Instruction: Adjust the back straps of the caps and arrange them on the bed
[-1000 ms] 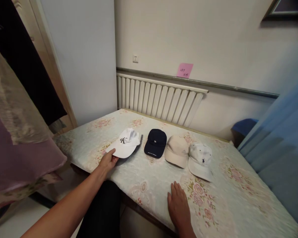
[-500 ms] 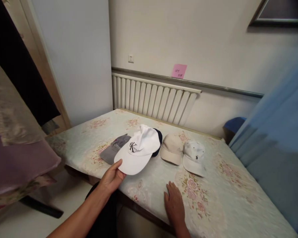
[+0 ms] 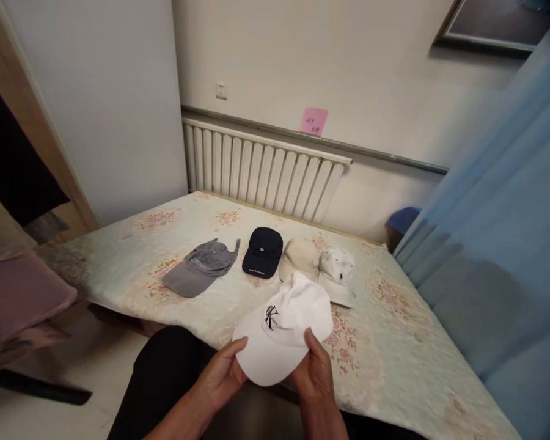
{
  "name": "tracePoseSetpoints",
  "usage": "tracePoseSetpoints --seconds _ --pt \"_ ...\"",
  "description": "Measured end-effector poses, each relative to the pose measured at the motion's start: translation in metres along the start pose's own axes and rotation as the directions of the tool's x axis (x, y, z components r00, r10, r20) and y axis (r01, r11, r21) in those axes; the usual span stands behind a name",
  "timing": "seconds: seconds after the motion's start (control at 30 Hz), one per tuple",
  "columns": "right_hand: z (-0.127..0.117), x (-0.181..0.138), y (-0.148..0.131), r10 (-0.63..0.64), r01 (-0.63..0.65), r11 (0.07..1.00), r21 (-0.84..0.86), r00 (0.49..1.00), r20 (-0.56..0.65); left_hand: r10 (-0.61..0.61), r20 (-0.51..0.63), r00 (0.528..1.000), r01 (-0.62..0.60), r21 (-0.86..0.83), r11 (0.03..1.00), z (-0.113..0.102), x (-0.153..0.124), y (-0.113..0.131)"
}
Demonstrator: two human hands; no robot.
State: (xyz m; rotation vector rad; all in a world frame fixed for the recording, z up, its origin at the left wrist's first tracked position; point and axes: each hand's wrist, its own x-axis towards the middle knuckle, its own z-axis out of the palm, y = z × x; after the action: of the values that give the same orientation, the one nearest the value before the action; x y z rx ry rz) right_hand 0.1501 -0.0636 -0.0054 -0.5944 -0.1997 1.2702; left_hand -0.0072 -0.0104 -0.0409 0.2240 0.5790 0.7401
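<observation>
Both hands are meeting low in the centre of the frame, and they are holding a white baseball cap between them. The left hand is gripping the brim's left edge, its fingers curling around it with the thumb on top. The right hand is doing the same on the right side, thumb pressing down on the brim and the other fingers tucked out of sight underneath. The cap is facing the camera, a black embroidered logo showing on its front, and it is hovering over the near edge of the bed, above the person's dark-clad lap.

Behind it, in the middle of the frame, four more caps are lying in a row on the floral bedcover. A grey cap is sitting furthest left, a little apart from the others. Then comes a navy cap, a beige cap just beside it, and a pale cap with a small dark emblem touching the beige one.

A white radiator is running along the wall beyond, with a pink sticky note stuck just above it. A blue curtain is filling the right side of the frame.
</observation>
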Motion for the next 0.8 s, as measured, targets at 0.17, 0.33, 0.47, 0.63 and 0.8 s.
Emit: tracePoseSetpoints --seconds 0.17,0.33,0.47,0.63,0.8 --pt "-0.002 -0.006 0.002 0.014 -0.014 1.0 -0.006 1.0 -0.021 -0.062 -0.098 0.993 0.059 -0.031 0.998 0.001 -0.002 -0.007" --pt "0.005 -0.011 -0.008 -0.026 0.026 1.0 -0.002 0.999 -0.035 -0.087 -0.11 0.99 0.081 -0.055 0.995 0.007 -0.006 -0.011" --pt "0.008 -0.014 -0.02 -0.097 0.104 0.993 0.055 0.988 -0.12 -0.108 -0.127 0.986 0.102 -0.055 0.993 0.005 -0.006 -0.014" --pt "-0.001 -0.015 -0.037 -0.252 0.256 0.967 0.004 0.955 -0.157 -0.12 -0.14 0.983 0.116 -0.04 0.992 0.001 -0.009 -0.014" --pt "-0.009 -0.017 -0.053 -0.284 0.279 0.958 -0.069 0.956 -0.069 -0.118 -0.153 0.981 0.113 -0.04 0.993 0.004 -0.012 -0.015"
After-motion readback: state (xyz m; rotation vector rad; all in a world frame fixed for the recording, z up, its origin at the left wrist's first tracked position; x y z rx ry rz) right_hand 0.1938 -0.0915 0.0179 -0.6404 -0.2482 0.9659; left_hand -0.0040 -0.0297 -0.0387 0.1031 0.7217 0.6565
